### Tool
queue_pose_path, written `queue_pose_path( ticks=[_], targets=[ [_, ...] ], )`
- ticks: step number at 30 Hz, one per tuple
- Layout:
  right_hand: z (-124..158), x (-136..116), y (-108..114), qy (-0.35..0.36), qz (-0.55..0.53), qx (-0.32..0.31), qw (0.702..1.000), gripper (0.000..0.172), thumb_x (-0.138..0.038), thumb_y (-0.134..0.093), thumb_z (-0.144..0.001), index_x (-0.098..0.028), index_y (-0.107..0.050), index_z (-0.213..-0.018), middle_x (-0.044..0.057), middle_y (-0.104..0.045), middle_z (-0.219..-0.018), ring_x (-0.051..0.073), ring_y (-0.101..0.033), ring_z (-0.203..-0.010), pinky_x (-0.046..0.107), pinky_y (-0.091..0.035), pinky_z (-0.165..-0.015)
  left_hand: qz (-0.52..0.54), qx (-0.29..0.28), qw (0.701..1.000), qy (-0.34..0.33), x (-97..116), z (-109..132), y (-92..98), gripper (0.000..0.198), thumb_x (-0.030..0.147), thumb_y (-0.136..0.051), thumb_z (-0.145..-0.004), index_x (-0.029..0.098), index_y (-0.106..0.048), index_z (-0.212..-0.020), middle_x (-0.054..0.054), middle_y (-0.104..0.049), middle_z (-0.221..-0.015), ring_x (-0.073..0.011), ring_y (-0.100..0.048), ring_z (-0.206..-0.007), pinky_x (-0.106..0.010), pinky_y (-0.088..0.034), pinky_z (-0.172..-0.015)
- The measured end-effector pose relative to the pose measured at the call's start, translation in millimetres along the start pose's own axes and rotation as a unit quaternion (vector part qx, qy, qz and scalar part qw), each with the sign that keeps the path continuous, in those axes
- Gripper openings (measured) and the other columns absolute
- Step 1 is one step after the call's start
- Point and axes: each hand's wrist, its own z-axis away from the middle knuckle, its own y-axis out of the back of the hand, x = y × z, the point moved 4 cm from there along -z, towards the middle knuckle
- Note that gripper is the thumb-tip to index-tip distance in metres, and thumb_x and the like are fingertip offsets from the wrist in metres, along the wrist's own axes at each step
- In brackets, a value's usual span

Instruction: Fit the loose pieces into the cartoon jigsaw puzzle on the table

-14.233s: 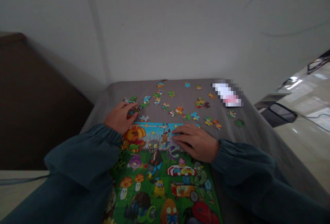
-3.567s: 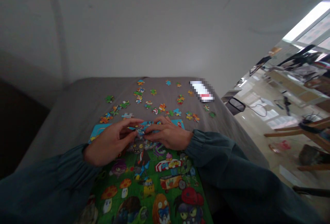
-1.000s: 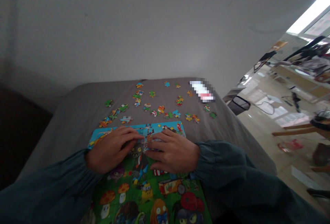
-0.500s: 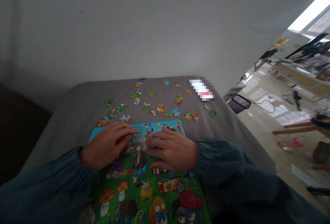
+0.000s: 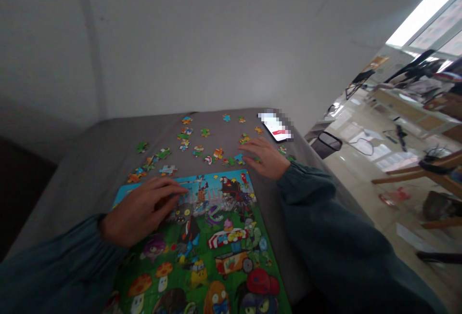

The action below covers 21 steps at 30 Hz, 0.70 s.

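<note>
A jigsaw puzzle board with cartoon plants and zombies lies in front of me, its blue top edge farthest away. My left hand rests on its upper left part, fingers stretched out and thumb apart; what lies beneath the palm is hidden. Beyond the board's top right corner, my right hand hovers low over loose puzzle pieces, fingers extended and thumb apart, with nothing visible in it. A blue piece lies just by its thumb, and an orange-green piece near its fingertips.
Several more loose pieces are scattered across the grey cloth, among them a pale blue one and a green one. A lit phone lies at the back right. Behind the table stands a white wall.
My right hand has left the board and moved forward and right to the loose pieces, uncovering the puzzle's upper right. My left hand stays on the board. The view has shifted slightly.
</note>
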Motion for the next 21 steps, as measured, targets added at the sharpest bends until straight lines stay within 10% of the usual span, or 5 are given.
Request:
queue_pose_path(
  ticks=[11, 21],
  targets=[
    [4, 20, -21, -0.058, 0.025, -0.046, 0.997, 0.037, -0.043, -0.068, -0.091, -0.019, -0.070, -0.119, 0.013, -0.063, -0.131, 0.031, -0.049, -0.122, 0.053, -0.041, -0.104, -0.019, 0.057, 0.997, 0.038, -1, -1, 7.6, 0.045, 0.053, -0.042, -0.096, 0.027, -0.076, -0.109, -0.008, -0.076, -0.110, -0.0274, -0.068, -0.105, -0.040, -0.054, -0.095],
    [-2, 11, -22, -0.103, -0.012, 0.018, 0.994, 0.034, -0.040, -0.069, -0.090, -0.017, -0.070, -0.115, 0.012, -0.071, -0.117, 0.026, -0.061, -0.112, 0.045, -0.044, -0.105, -0.062, 0.154, 0.978, 0.124, -52, 6, 38.4, 0.045, 0.049, -0.043, -0.090, 0.022, -0.076, -0.104, -0.010, -0.076, -0.106, -0.0301, -0.069, -0.092, -0.044, -0.056, -0.085]
  ],
)
